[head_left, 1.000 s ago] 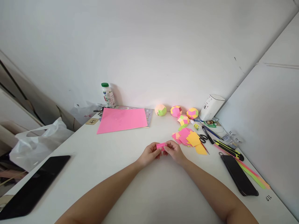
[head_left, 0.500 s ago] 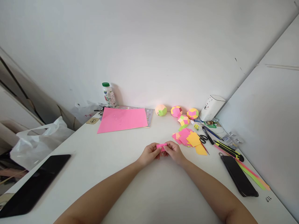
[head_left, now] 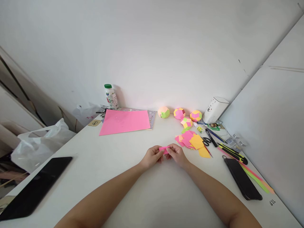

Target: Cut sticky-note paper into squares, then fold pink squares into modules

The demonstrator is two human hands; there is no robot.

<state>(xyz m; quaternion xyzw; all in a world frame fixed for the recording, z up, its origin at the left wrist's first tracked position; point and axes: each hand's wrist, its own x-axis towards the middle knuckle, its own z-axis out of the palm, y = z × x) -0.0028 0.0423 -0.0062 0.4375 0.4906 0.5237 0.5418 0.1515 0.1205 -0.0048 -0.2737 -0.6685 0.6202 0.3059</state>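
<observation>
A small piece of pink paper point(head_left: 163, 148) is held over the table between my two hands. My left hand point(head_left: 152, 156) pinches its left end, thumb on top. At the other end, my right hand point(head_left: 177, 154) grips it the same way, and the fingertips of both hands nearly meet beneath. The paper looks narrow, perhaps folded; its underside is hidden. Just beyond my right hand lies a pile of pink, peach and yellow paper pieces point(head_left: 188, 138), with black-handled scissors point(head_left: 206, 141) beside it.
Several multicoloured paper balls point(head_left: 179, 113) sit by the wall. A pink sheet point(head_left: 125, 121) lies back left, near a green-capped bottle point(head_left: 111, 97). A black tablet point(head_left: 38, 186) is at left; a black pouch point(head_left: 242, 178), a yellow-black cutter point(head_left: 234, 153) and a white holder point(head_left: 215, 110) are at right.
</observation>
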